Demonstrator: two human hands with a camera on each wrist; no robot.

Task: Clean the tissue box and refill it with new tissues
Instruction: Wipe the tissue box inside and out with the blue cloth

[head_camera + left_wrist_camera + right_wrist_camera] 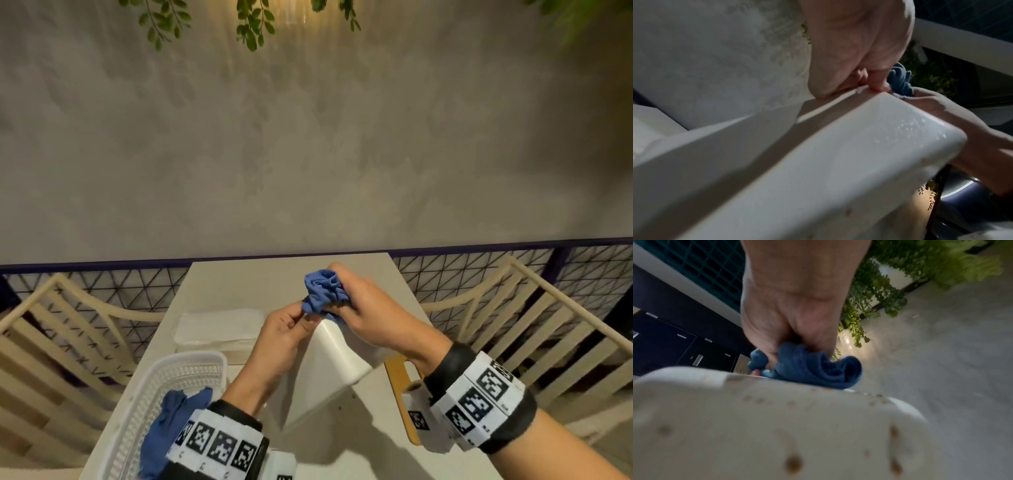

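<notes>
So I had the right hand [363,308] balled around the blue cloth [322,291] atop the tilted tissue box [337,356], left hand [287,329] pinching its top edge above the surface [239,284].

grey wall [308,154], slatted chairs [534,329], hanging foliage [251,24]

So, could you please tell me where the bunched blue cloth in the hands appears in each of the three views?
Head: blue cloth centre, gripped by the right hand, over the white tissue box.
Left wrist: only a bit shows, upper right, behind the left hand.
Right wrist: centre, against the box's far edge.
Shared landmark: the white tissue box.
</notes>
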